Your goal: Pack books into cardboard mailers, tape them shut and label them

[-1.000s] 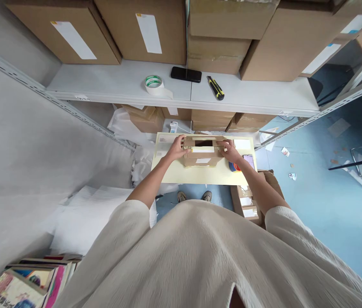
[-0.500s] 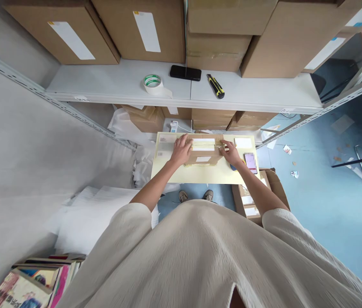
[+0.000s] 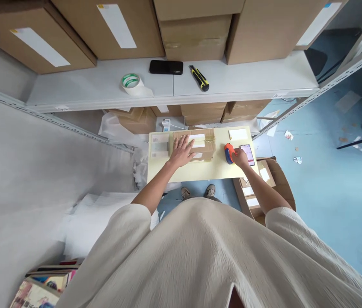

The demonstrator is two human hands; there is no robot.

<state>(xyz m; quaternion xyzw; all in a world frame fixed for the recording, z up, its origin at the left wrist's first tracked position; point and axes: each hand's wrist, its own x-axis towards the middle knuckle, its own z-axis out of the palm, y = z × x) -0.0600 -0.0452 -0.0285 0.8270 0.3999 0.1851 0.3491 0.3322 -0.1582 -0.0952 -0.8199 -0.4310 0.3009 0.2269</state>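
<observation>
A small cardboard box (image 3: pixel 204 144) with white labels lies on the pale yellow table (image 3: pixel 200 171). My left hand (image 3: pixel 181 151) rests flat on its top with the fingers spread. My right hand (image 3: pixel 240 157) has its fingers wrapped on an orange and blue tape dispenser (image 3: pixel 229 152), which sits on the table to the right of the box. A phone with a lit screen (image 3: pixel 247 154) lies just right of that hand.
A grey shelf (image 3: pixel 104 87) above the table carries a roll of tape (image 3: pixel 130 81), a black phone (image 3: pixel 166 67), a yellow utility knife (image 3: pixel 199 78) and large cartons (image 3: pixel 123 30). An open carton (image 3: pixel 264 184) stands on the blue floor at right. White sheets (image 3: pixel 87 222) and books (image 3: pixel 40 286) lie at left.
The box flaps have been folded down. My right hand left the box and went right onto the tape dispenser. My left hand moved onto the box top and lies flat.
</observation>
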